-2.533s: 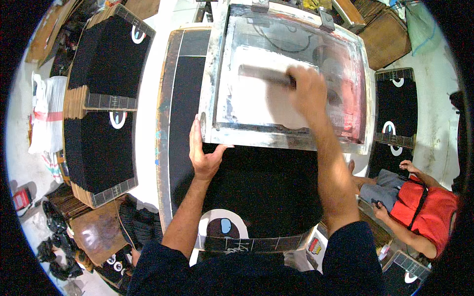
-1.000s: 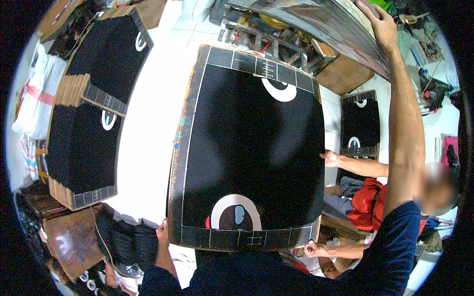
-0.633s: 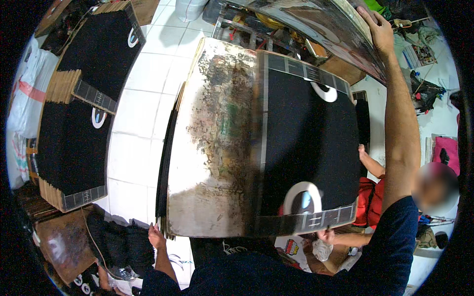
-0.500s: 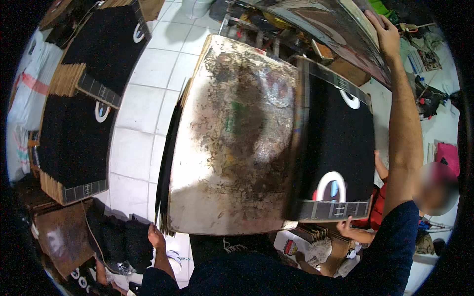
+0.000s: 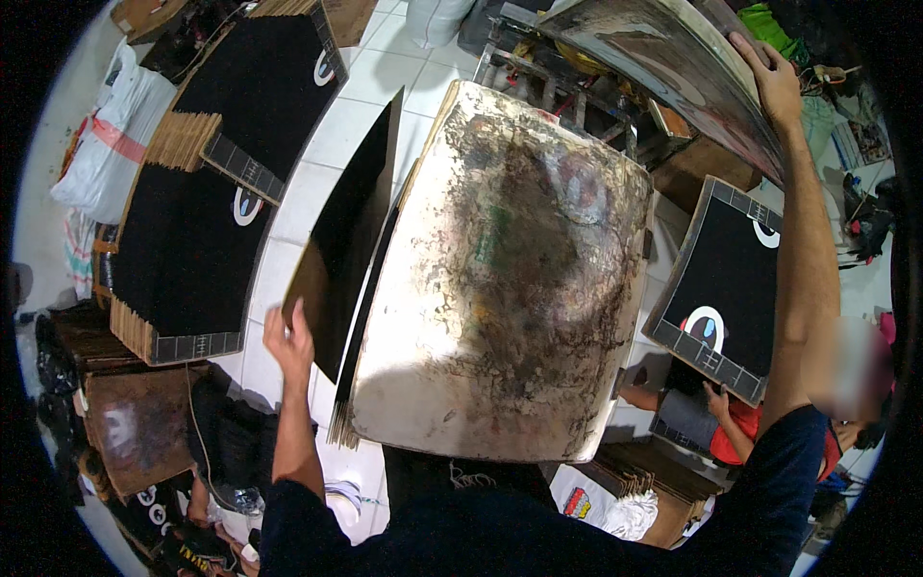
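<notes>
In front of me stands a worktable (image 5: 500, 308) with a white top heavily stained with dried ink. My left hand (image 5: 290, 338) pinches the near left edge of a thin black panel (image 5: 351, 221), which tilts up along the table's left side. More dark panels lie under the tabletop's left edge. At the upper right, my right hand (image 5: 769, 77) grips the rim of a large framed printing screen (image 5: 663, 82), holding it raised at a slant. Right of the table, a co-worker's hand (image 5: 717, 400) holds a black panel (image 5: 726, 279) printed with eyes and a grid band.
Stacks of brown-edged black panels (image 5: 183, 250) with similar prints stand at the left, beside a white sack (image 5: 113, 144). A metal rack (image 5: 548, 87) is behind the table. A wooden box (image 5: 687, 159) sits under the screen. More boards (image 5: 635, 481) are near my right side.
My left hand has moved up and taken hold of a black panel, lifting it at a tilt. The printed panel has gone rightward off the table with the co-worker. My right hand still holds the screen.
</notes>
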{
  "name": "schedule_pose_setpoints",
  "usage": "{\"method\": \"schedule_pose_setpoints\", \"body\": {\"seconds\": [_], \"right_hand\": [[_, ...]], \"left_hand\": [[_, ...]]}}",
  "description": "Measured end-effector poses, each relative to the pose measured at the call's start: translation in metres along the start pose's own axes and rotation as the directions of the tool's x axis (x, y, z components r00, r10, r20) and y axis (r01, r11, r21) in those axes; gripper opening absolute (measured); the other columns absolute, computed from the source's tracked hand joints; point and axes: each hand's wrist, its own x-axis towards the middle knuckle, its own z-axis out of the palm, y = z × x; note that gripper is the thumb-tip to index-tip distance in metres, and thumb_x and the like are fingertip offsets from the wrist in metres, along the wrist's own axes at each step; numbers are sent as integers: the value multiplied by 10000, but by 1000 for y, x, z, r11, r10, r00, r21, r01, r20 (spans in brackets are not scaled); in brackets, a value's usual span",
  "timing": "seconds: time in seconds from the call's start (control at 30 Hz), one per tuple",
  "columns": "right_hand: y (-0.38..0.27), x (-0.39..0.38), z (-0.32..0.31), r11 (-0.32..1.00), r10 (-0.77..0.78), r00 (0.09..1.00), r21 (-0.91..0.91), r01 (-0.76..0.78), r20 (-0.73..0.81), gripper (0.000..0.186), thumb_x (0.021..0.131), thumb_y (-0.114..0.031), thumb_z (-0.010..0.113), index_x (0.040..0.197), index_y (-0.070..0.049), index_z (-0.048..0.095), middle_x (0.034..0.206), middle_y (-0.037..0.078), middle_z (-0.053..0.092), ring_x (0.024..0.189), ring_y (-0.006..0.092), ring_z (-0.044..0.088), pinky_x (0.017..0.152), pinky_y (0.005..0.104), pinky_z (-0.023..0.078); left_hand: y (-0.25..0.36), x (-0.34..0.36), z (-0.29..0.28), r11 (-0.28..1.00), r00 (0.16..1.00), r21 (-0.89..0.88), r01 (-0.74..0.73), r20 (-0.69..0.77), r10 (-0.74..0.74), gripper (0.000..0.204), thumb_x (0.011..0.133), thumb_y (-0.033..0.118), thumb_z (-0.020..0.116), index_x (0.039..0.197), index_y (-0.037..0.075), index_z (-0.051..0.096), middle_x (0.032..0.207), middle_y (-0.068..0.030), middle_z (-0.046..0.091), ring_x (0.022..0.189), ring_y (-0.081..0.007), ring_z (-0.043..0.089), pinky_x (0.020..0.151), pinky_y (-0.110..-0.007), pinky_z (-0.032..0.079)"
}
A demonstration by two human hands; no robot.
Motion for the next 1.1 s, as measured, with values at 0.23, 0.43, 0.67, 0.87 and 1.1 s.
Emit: {"method": "schedule_pose_setpoints", "body": {"seconds": [0.23,0.43,0.67,0.87,1.1], "right_hand": [[-39,-27,-20,998,20,1000,61,-20,6,816,767,-776,683,1160,-62,719,1136,223,723,1066,375,696,937,449,517],[-65,-45,-39,996,76,996,51,-74,-45,846,733,-827,682,1119,-80,779,1099,222,751,1047,378,719,933,453,556],[-59,-52,-39,997,55,998,60,-53,-24,890,719,-859,655,1136,-82,779,1113,212,756,1055,362,726,940,465,564],[-56,-54,-39,995,42,999,93,-41,-4,904,721,-867,646,1134,-73,777,1070,226,759,1032,364,732,936,465,563],[-41,-39,-15,1000,-8,1000,-2,8,-24,977,721,-900,608,1320,-131,680,1232,215,710,1168,372,677,1025,473,508]], "left_hand": [[165,84,-27,959,957,-12,-283,-63,282,179,834,-95,655,996,-39,705,820,-132,619,748,-280,584,687,-370,469],[272,15,-61,772,765,-46,-634,101,635,388,880,67,662,1259,22,729,775,-37,578,731,-194,563,666,-359,455],[339,-175,39,672,420,-475,-568,535,733,605,893,13,620,1475,-97,495,1076,-135,600,1085,-270,568,935,-426,453],[329,-246,106,861,474,-422,-282,719,508,516,896,141,638,1399,35,611,1145,-121,619,1069,-312,604,996,-452,467],[114,-160,23,810,1000,586,14,-19,-4,787,841,364,803,1444,-47,507,1380,-313,566,1280,-465,529,1095,-552,411]]}}
